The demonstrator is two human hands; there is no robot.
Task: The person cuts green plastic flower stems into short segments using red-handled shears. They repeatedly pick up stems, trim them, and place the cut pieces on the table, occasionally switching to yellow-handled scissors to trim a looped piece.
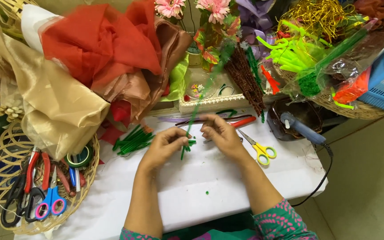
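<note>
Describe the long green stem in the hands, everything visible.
The green stem is a thin, fuzzy-looking rod, blurred along its upper length. It slants from near the flowers at top down to the white table. The left hand and right hand both pinch its lower part, where short green bits cluster.

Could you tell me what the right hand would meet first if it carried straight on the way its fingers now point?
The right hand points up and left across the table. It would probably first meet the long green stem it is already pinching, then the left hand close beside it, though depth is hard to judge.
</note>
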